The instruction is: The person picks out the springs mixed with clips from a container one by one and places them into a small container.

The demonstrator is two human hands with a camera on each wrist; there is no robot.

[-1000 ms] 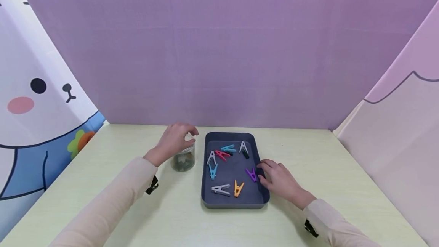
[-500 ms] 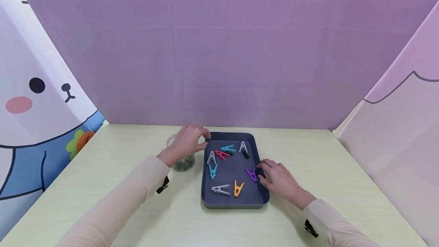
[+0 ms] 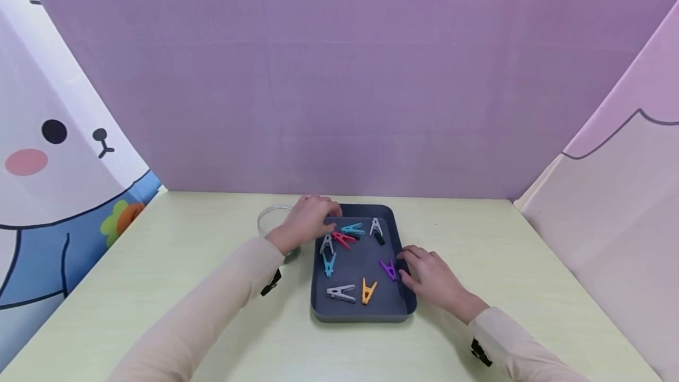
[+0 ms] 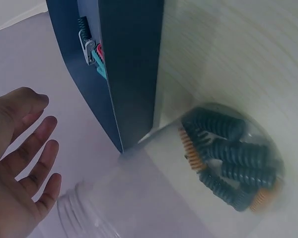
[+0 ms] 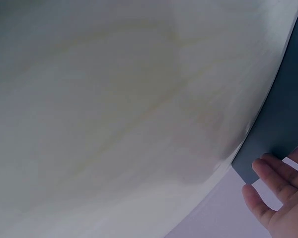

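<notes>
My left hand point(image 3: 307, 223) hovers over the far left corner of a dark grey tray point(image 3: 366, 315), its fingers loosely bent and holding nothing. Under its wrist stands a clear jar point(image 3: 263, 226), partly hidden. The left wrist view shows dark green springs point(image 4: 246, 152) and orange springs point(image 4: 191, 151) at the jar's bottom. My right hand point(image 3: 437, 282) rests its fingertips on the tray's right wall. Near the left hand lie a red clip point(image 3: 343, 239), a blue clip point(image 3: 352, 229) and a white clip point(image 3: 326, 244). A dark spring point(image 3: 379, 239) lies farther right.
Also in the tray are a second blue clip point(image 3: 329, 264), a grey clip point(image 3: 341, 293), a yellow clip point(image 3: 368, 292) and a purple clip point(image 3: 389, 270). The pale table point(image 3: 477, 240) ends at a purple backdrop point(image 3: 371, 105).
The left hand has moved right, from above the jar's mouth to over the tray's far left corner. The right hand and the tray have stayed in place.
</notes>
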